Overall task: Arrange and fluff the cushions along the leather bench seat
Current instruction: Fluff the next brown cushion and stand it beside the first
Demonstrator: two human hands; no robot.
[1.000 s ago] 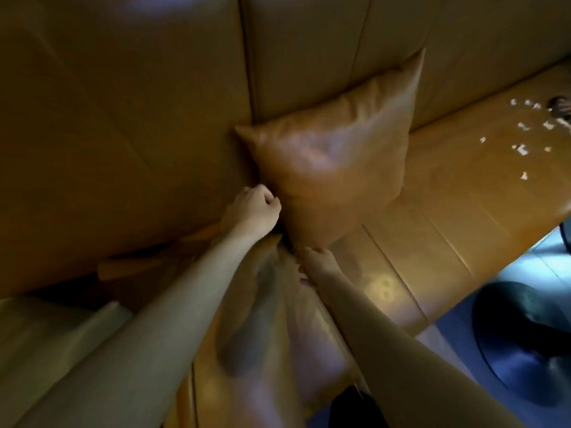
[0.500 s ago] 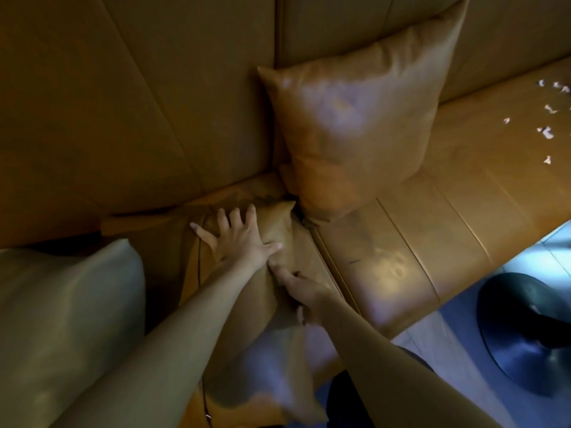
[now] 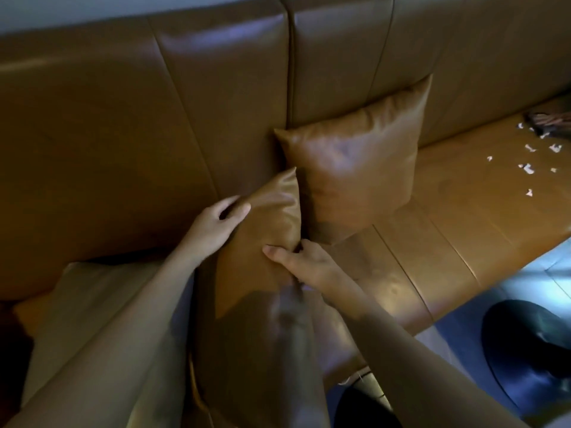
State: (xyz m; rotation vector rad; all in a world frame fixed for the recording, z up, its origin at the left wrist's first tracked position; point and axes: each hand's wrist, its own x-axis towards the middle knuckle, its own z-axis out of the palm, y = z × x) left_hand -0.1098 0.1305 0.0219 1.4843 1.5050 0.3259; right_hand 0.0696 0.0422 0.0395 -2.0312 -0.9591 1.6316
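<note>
Head view is showing no legible brand, label or writing on any surface; the white scraps (image 3: pixel 529 168) scattered on the bench seat (image 3: pixel 463 211) at 2 o'clock are too small to identify. A dark object (image 3: pixel 548 120) at 3 o'clock is being cut off by the frame edge and cannot be made out. A pale cushion (image 3: pixel 83 304) at 8 o'clock is being partly covered by the left forearm, and its lower part is running out of frame. The near end of the held cushion (image 3: pixel 272 230) is lying in shadow with motion blur, so its lower outline is unclear. A round black base (image 3: pixel 525 350) on the floor at 4 o'clock is being cropped at the right edge.

The left hand (image 3: pixel 216 223) is reaching forward at the centre of the frame, fingers loosely curled and thumb extended, pressing against the left edge of the held cushion beside the backrest (image 3: pixel 154 118). The right hand (image 3: pixel 306 261) is gripping the right edge of the same cushion, thumb lying flat across its face and fingers tucked behind the seam. This tan leather cushion is standing on edge on the seat, its top corner pointing toward 12 o'clock. A second tan cushion (image 3: pixel 355 168) is leaning upright against the backrest at 1 o'clock, touching the held cushion along its left side
</note>
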